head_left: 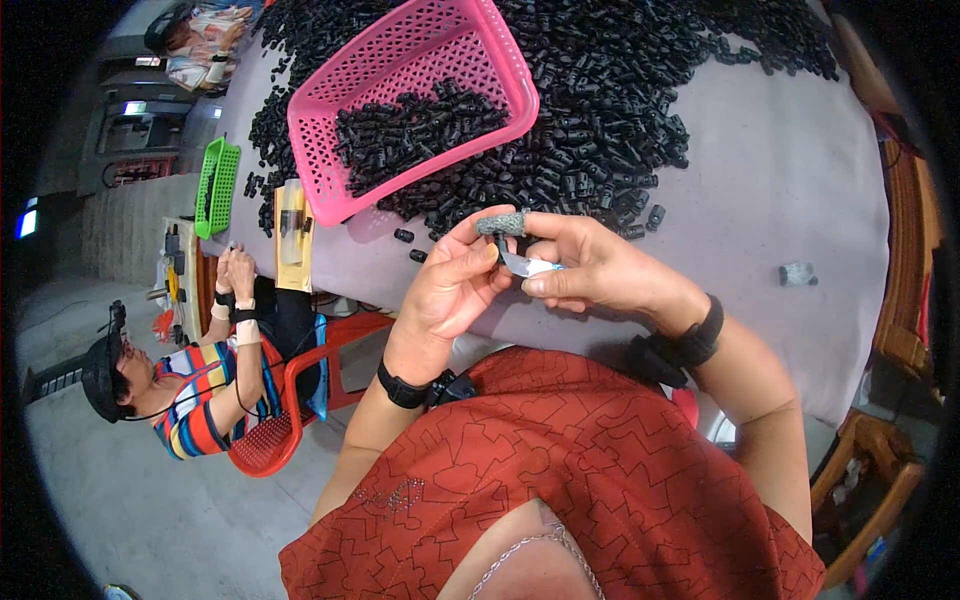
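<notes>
My two hands meet at the table's near edge, just below the heap of small black plastic parts (600,130). In the fingers of my left hand (450,280) is one small black part (501,243), mostly hidden by the fingertips. A small blade (517,263), white and blue toward its grip end, is pinched between thumb and fingers of my right hand (600,265). Its tip meets the black part. Over the end of my right index finger sits what looks like a grey, rough finger sleeve (500,224).
A pink perforated basket (415,180), partly filled with black parts, stands tilted beyond my hands. A grey lump (797,273) lies on the cloth at right. At left are a green basket (217,188) and a co-worker (215,380) on a red chair (290,425).
</notes>
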Demonstrator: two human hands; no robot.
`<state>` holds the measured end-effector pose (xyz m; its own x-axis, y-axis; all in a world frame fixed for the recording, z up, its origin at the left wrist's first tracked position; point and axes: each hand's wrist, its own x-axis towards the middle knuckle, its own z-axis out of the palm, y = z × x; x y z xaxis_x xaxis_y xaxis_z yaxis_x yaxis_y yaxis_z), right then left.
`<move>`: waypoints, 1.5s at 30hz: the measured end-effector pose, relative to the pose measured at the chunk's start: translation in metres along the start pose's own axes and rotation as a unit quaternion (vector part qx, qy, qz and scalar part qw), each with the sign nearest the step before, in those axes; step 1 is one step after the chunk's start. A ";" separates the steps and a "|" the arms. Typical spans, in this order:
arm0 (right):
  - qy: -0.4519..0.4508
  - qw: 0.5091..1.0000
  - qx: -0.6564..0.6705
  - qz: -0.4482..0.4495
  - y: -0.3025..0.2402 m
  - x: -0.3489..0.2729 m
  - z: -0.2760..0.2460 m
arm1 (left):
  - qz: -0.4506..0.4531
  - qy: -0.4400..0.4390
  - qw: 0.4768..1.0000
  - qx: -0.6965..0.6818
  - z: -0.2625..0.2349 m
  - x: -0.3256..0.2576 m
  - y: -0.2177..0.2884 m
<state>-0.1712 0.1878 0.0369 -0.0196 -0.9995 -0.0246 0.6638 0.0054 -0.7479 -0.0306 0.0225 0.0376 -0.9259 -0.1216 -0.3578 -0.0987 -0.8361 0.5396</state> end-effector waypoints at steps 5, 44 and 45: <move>-0.022 0.999 0.016 0.020 0.003 0.002 -0.007 | 0.002 -0.024 1.000 0.012 -0.004 -0.002 0.000; -0.036 0.999 -0.014 0.025 0.001 0.001 -0.007 | -0.003 -0.045 0.999 0.023 -0.008 -0.002 -0.003; -0.036 0.999 -0.014 0.025 0.002 0.001 -0.008 | -0.002 -0.044 0.999 0.024 -0.008 -0.002 -0.003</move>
<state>-0.1756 0.1870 0.0302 0.0688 -0.9975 -0.0156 0.6414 0.0562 -0.7652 -0.0252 0.0213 0.0310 -0.9538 -0.0677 -0.2926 -0.1187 -0.8100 0.5743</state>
